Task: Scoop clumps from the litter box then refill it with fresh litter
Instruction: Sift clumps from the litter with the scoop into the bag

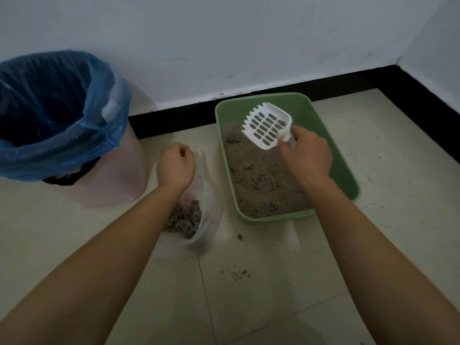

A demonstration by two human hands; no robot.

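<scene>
A green litter box (334,155) sits on the tiled floor by the wall, with grey-brown litter (258,180) in it. My right hand (307,155) grips the handle of a white slotted scoop (267,128), which is lifted above the litter and looks empty. Left of the box, my left hand (175,166) pinches the top edge of a clear plastic bag (207,202). Grey clumps (185,219) lie in the bag's bottom.
A pink bin with a blue liner (57,115) stands at the left against the wall. Stray litter crumbs (237,272) dot the floor tiles in front of the box. A black skirting board (323,88) runs along the walls into the corner at right.
</scene>
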